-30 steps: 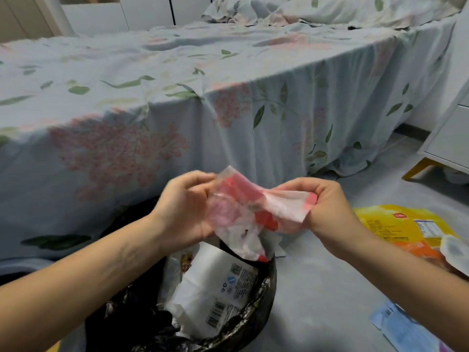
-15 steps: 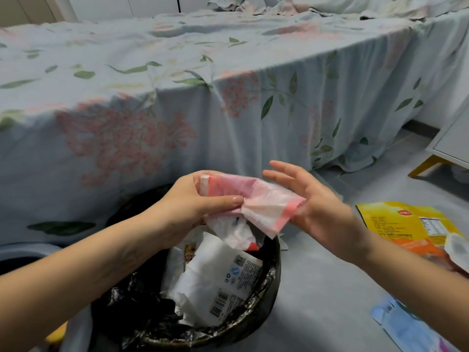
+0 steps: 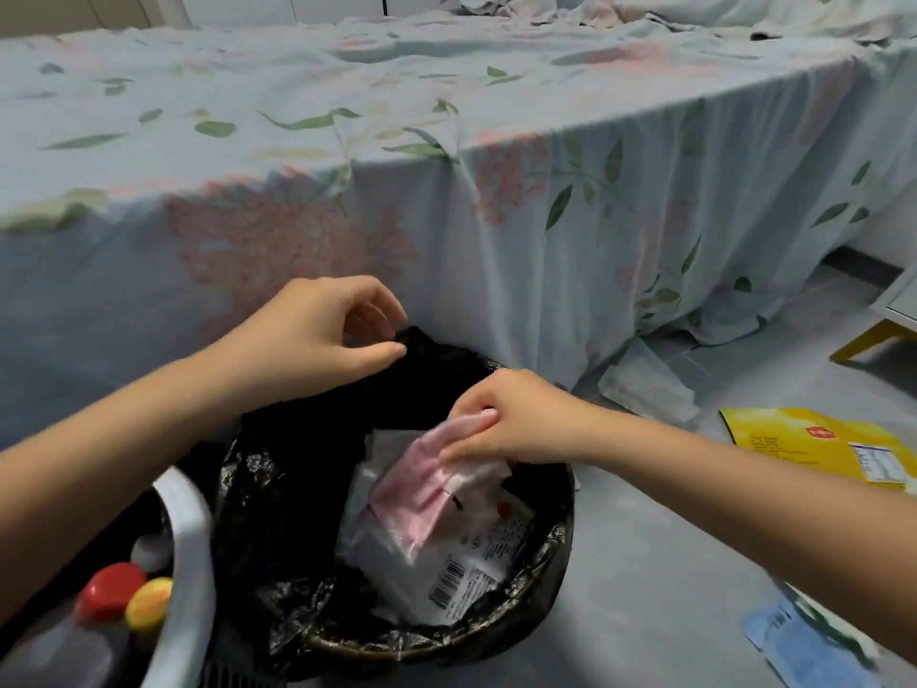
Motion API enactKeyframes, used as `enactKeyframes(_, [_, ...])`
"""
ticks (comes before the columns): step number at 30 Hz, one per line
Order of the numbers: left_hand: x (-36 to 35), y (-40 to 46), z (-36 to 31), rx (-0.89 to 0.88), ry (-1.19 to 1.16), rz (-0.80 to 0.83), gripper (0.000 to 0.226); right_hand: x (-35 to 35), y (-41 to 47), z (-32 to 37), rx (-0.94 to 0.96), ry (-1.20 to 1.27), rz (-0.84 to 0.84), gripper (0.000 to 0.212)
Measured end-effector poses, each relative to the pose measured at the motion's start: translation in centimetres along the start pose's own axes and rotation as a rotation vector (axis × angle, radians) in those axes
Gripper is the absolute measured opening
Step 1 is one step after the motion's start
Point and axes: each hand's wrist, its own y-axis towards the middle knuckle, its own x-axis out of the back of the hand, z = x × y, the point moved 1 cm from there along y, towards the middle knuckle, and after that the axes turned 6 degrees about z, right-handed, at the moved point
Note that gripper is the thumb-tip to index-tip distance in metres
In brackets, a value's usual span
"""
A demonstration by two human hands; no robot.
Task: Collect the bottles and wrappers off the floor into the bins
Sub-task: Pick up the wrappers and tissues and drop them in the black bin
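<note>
A round bin with a black liner bag point(image 3: 278, 494) stands on the floor by the bed. My left hand point(image 3: 317, 335) pinches the liner's far edge and holds it up. My right hand point(image 3: 516, 419) pinches a pink and white wrapper point(image 3: 426, 489) that lies inside the bin on top of a white wrapper with a barcode point(image 3: 461, 573). At the lower left stands a white bin point(image 3: 186, 563) that holds bottles with a red cap point(image 3: 106, 588) and a yellow cap point(image 3: 149, 600).
A bed with a floral sheet point(image 3: 446, 166) fills the back. On the grey floor to the right lie a yellow packet point(image 3: 814, 446), a blue wrapper point(image 3: 804, 643) and a pale folded wrapper point(image 3: 645, 384). A white cabinet with a yellow leg point(image 3: 873, 335) stands at far right.
The pink wrapper went from my left hand, held above the bin, down into the bin under my right hand. My left hand let go of it and took the liner's edge.
</note>
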Motion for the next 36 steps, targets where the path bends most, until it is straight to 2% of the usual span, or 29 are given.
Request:
enactKeyframes(3, [-1.6, -0.7, 1.3, -0.064, 0.266, 0.151, 0.021, -1.6, 3.3, 0.6, -0.011, -0.059, 0.137, 0.023])
enactKeyframes(6, [-2.7, -1.3, 2.1, -0.082, 0.37, 0.297, 0.025, -3.6, 5.9, 0.8, -0.015, -0.189, 0.166, 0.023])
enactKeyframes(8, [-3.0, -1.8, 2.5, -0.104, 0.419, 0.364, 0.035, -4.7, 6.9, 0.7, -0.035, -0.315, 0.177, 0.016])
enactKeyframes(11, [-3.4, -2.6, 3.0, -0.145, 0.536, 0.446, 0.046, -5.8, 7.5, -0.2, -0.092, -0.482, 0.188, 0.035])
enactKeyframes(13, [-3.3, -3.1, 3.7, -0.164, 0.633, 0.46, 0.041, -6.2, 7.7, -1.0, -0.13, -0.511, 0.224, 0.039])
enactKeyframes(16, [-3.1, -3.6, 4.7, -0.19, 0.718, 0.397, 0.032, -6.5, 7.8, -2.0, -0.205, -0.516, 0.29, 0.045])
enactKeyframes(19, [-2.8, -3.7, 5.2, -0.196, 0.758, 0.301, 0.036, -6.7, 7.9, -2.4, -0.228, -0.532, 0.297, 0.049])
enactKeyframes(23, [-3.1, -3.5, 4.7, -0.238, 0.768, 0.241, 0.036, -5.9, 8.1, -1.9, -0.186, -0.442, 0.127, 0.046])
enactKeyframes(27, [-3.4, -3.1, 3.1, -0.317, 0.717, 0.184, 0.034, -2.7, 6.6, -0.4, 0.064, -0.295, -0.04, 0.056])
enactKeyframes(30, [-3.8, -2.5, 1.5, -0.354, 0.637, 0.195, 0.033, 0.7, 3.7, 0.5, 0.191, -0.073, -0.192, 0.031])
enactKeyframes(33, [-4.5, -1.6, 0.5, -0.375, 0.582, 0.191, 0.034, 3.4, 0.5, -1.6, 0.153, 0.092, -0.382, 0.011])
enactKeyframes(36, [-5.5, -0.6, 0.1, -0.398, 0.563, 0.201, 0.038, 3.9, -2.0, -6.7, 0.02, 0.076, -0.451, 0.008])
